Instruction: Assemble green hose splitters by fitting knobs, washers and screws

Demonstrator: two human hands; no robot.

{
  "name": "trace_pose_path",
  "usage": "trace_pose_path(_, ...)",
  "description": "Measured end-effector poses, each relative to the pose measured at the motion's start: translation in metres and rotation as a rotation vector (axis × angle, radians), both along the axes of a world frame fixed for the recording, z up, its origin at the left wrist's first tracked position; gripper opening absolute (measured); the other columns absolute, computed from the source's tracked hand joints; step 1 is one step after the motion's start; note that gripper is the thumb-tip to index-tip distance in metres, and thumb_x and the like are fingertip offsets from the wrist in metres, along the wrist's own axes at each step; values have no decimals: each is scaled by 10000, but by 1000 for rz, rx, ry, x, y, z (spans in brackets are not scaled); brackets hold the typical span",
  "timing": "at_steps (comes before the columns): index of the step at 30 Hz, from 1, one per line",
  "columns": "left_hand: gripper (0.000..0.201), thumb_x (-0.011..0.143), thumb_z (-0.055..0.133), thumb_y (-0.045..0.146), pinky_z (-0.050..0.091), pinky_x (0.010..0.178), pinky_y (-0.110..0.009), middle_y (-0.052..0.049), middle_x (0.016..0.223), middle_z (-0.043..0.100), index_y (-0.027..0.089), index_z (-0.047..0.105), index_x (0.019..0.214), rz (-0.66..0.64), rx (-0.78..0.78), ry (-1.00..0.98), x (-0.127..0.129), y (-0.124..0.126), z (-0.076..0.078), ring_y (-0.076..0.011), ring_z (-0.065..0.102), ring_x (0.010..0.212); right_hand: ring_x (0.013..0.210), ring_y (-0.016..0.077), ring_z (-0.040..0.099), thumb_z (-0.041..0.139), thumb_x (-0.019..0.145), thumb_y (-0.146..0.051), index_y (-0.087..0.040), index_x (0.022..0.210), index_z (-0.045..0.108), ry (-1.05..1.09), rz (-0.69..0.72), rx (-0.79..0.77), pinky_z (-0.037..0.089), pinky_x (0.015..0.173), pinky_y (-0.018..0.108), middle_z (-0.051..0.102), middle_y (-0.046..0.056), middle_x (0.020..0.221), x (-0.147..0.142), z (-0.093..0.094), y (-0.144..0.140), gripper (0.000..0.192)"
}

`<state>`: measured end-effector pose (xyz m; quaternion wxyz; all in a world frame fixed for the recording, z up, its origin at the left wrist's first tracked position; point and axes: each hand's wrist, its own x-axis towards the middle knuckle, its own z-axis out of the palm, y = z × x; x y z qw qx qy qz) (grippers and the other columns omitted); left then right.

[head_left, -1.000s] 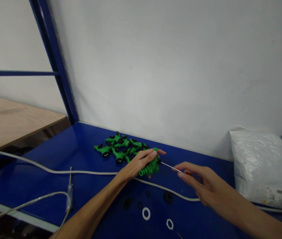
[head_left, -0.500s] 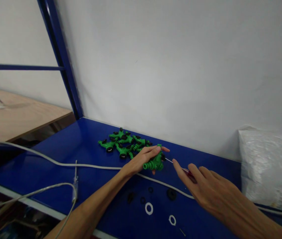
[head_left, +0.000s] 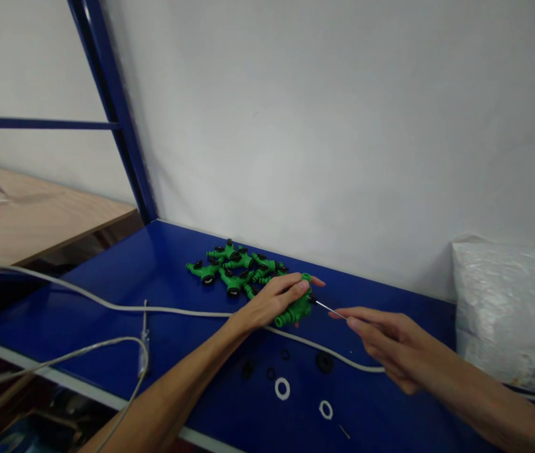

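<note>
At nine o'clock a wooden table (head_left: 36, 220) lies beyond a blue frame post (head_left: 116, 119). A pale cable (head_left: 107, 305) runs from the left edge across the blue bench (head_left: 163, 264), passes under the left forearm and carries on toward four o'clock, while a thinner clear tube (head_left: 73, 360) loops near the bench's front edge at seven o'clock.

Close to the white wall (head_left: 342, 126), just left of centre, sits a pile of green fittings (head_left: 234, 270) with black rings on them, the pieces touching one another. Just right of that pile the left hand (head_left: 271, 301) is clenched over one green fitting (head_left: 298, 306), palm down, pressing it to the bench; the fitting's open end faces three o'clock.

A thin metal pick (head_left: 330, 308) has its tip at that open end, and its shaft runs toward four o'clock into the right hand (head_left: 390, 343), which pinches it between thumb and fingertips. The handle is hidden in the fingers.

In front of both hands, at six o'clock, small loose parts lie apart on the bench: black rings (head_left: 324, 361) and two white washers (head_left: 283, 388), with a small pin (head_left: 344, 431) nearest the front.

At three o'clock a plastic bag (head_left: 507, 314) rests against the wall.
</note>
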<state>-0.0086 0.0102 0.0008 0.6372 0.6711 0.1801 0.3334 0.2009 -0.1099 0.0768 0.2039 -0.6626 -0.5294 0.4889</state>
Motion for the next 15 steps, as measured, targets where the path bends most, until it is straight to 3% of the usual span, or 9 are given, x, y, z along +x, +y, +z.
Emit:
trace_pose_path(3, 536, 929, 554, 585, 519, 558, -237, -43, 887, 613, 177, 690, 1249, 82, -172, -172, 3, 9, -5, -131, 597, 635, 482, 114, 441, 455, 964, -602, -211, 1002, 647, -173, 131, 198, 365, 452, 225, 458, -56, 582, 3, -13, -9, 438)
trace_pose_path(6, 531, 868, 656, 580, 534, 568, -227, -60, 899, 662, 133, 712, 1150, 174, -344, -392, 6, 19, -9, -147, 639, 699, 580, 140, 572, 314, 1051, -415, -240, 814, 556, -296, 235, 446, 479, 585, 258, 577, -16, 648, -11, -38, -23, 381)
trace_pose_path(7, 530, 861, 670, 577, 541, 577, -224, -68, 911, 677, 123, 714, 1132, 181, -406, -426, 7, 21, -10, -150, 650, 727, 643, 153, 626, 304, 1057, -363, -242, 836, 559, -320, 261, 517, 517, 644, 276, 636, 7, 725, -21, -48, -27, 358)
trace_pose_path(9, 505, 870, 671, 565, 551, 595, -211, -75, 936, 696, 118, 718, 1101, 182, -520, -461, 7, 22, -8, -144, 664, 762, 910, 210, 708, 411, 1037, -313, -245, 1086, 610, -392, 314, 620, 568, 815, 340, 718, 75, 1005, -47, -65, -30, 216)
trace_pose_path(11, 434, 902, 657, 524, 555, 613, -187, -64, 949, 699, 130, 720, 1071, 182, -610, -503, 5, 21, -6, -121, 667, 766, 1079, 285, 697, 542, 982, -271, -224, 1278, 591, -502, 352, 771, 582, 879, 412, 696, 143, 1194, -75, -79, -26, 304)
trace_pose_path(15, 342, 932, 646, 462, 549, 590, -158, -35, 920, 693, 154, 699, 1071, 147, -716, -577, 1, 23, -6, -82, 650, 690, 946, 259, 736, 687, 866, -124, -187, 1255, 645, -562, 576, 814, 617, 784, 349, 702, 127, 1115, -114, -102, -6, 396)
